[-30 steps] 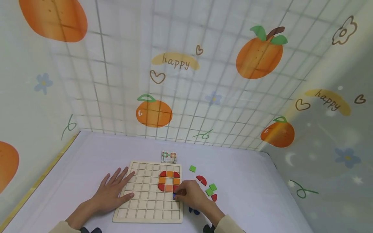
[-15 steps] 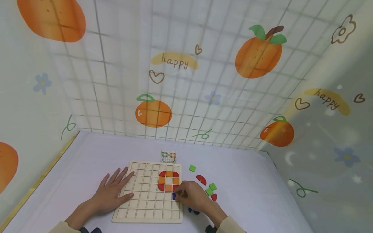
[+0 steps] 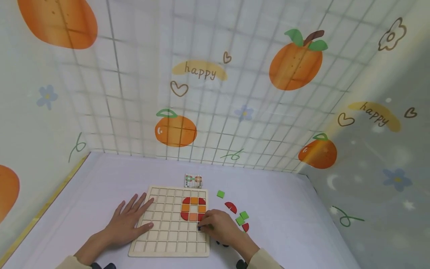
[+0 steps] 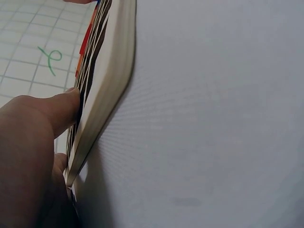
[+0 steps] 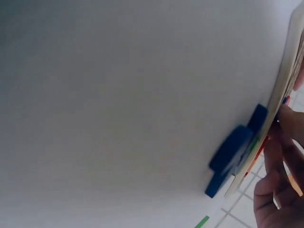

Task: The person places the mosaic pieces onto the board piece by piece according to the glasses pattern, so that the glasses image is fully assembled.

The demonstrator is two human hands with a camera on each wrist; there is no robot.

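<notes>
A wooden grid board (image 3: 168, 236) lies on the table. My left hand (image 3: 125, 222) rests with spread fingers on its left edge; the left wrist view shows the thumb (image 4: 64, 109) along the rim. Toward the board's right edge, my right hand (image 3: 221, 227) pinches a small blue tile (image 3: 199, 227) at a cell just below the red and orange ring. That ring has red quarter-round tiles (image 3: 185, 216) at its corners and orange square tiles (image 3: 194, 200) between them. The fingers hide most of the blue tile.
Behind the board lies a small pattern card (image 3: 193, 181). To the right are green square tiles (image 3: 220, 194), red quarter-round tiles (image 3: 230, 207) and dark blue tiles (image 3: 222, 244), partly behind the right wrist. A printed curtain (image 3: 215, 112) stands at the back.
The right hand stays at the same cell, its fingertips shifting slightly over the blue tile, which shows less now. The left hand has not moved on the board.
</notes>
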